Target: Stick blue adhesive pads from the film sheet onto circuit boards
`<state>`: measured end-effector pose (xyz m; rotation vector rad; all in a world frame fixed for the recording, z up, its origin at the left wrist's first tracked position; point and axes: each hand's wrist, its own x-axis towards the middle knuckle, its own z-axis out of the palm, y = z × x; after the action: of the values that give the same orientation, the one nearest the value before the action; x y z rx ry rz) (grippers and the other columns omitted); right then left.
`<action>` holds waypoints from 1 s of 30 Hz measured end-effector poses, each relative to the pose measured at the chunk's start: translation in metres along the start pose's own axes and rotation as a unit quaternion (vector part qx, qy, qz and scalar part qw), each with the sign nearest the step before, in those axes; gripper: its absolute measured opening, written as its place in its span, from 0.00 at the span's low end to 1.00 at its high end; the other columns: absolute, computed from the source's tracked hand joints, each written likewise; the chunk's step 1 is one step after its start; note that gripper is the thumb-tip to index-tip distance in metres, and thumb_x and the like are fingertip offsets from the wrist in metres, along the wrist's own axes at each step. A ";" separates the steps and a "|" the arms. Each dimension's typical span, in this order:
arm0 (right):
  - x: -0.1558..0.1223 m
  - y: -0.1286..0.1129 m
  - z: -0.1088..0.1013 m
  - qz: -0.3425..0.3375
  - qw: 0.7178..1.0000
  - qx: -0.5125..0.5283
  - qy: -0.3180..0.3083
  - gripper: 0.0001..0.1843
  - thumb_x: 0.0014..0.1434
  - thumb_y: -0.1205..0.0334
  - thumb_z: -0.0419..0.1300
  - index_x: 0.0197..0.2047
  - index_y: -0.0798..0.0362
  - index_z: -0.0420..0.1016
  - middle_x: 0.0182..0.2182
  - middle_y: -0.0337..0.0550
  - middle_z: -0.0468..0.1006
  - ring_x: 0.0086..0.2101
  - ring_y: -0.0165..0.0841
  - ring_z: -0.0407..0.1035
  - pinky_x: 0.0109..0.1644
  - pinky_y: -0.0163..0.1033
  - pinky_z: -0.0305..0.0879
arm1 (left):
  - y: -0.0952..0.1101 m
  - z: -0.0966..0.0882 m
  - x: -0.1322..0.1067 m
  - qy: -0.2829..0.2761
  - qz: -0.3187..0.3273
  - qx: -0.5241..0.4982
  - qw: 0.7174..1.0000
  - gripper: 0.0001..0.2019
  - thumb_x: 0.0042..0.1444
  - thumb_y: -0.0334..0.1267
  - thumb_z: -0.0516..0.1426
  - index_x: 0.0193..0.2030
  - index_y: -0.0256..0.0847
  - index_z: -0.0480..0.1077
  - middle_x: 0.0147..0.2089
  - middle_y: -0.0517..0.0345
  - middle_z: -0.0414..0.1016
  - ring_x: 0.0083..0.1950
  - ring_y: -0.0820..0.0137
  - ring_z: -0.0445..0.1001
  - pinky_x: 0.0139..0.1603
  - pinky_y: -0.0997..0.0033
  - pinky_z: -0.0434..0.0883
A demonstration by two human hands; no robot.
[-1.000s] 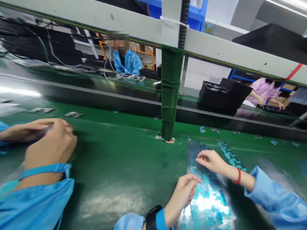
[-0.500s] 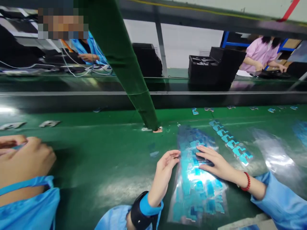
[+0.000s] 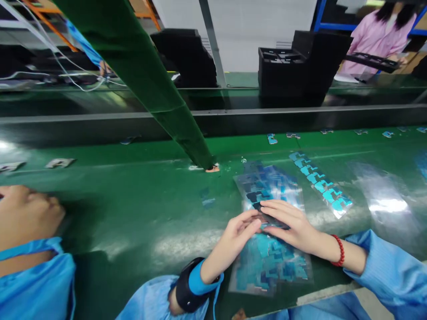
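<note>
From the head camera, both hands have drawn together over the clear sheet of blue stickers (image 3: 267,249) lying flat on the green bench (image 3: 140,213), where half a second ago they sat a little apart on it. The right hand (image 3: 293,224) lies flat, fingers pressing a dark piece near the sheet's middle, while the left hand (image 3: 235,235) is open, its fingertips touching the same spot, grasping nothing. I'd judge a sticker is being worked loose; a co-worker's hand (image 3: 26,213) rests at far left.
</note>
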<state>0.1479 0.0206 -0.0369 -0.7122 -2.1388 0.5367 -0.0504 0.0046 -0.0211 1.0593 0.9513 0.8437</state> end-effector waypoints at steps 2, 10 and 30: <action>0.002 -0.002 -0.003 -0.017 1.000 -0.021 0.000 0.25 0.64 0.65 0.58 0.63 0.50 0.60 0.55 0.54 0.72 0.56 0.40 0.65 0.58 0.52 0.67 | 0.002 -0.001 0.000 -0.004 0.047 0.062 0.997 0.20 0.53 0.54 0.61 0.41 0.38 0.76 0.47 0.48 0.73 0.50 0.61 0.73 0.53 0.65 0.70; 0.006 -0.005 -0.012 -0.056 0.992 -0.095 -0.068 0.24 0.65 0.65 0.56 0.63 0.57 0.59 0.61 0.62 0.63 0.64 0.46 0.51 0.62 0.55 0.61 | 0.009 -0.002 -0.006 -0.071 0.111 0.131 0.983 0.19 0.56 0.54 0.58 0.35 0.38 0.78 0.52 0.44 0.70 0.58 0.57 0.67 0.60 0.64 0.63; -0.006 0.002 -0.014 0.247 0.958 0.145 0.028 0.15 0.60 0.59 0.61 0.50 0.50 0.75 0.58 0.51 0.69 0.56 0.41 0.67 0.55 0.43 0.71 | 0.002 0.008 0.004 0.052 -0.075 -0.137 0.986 0.21 0.43 0.43 0.69 0.40 0.36 0.70 0.40 0.51 0.77 0.39 0.58 0.81 0.36 0.68 0.75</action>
<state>0.1623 0.0204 -0.0334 -1.0816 -1.7709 1.0573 -0.0421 0.0061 -0.0189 0.7036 0.9590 0.8822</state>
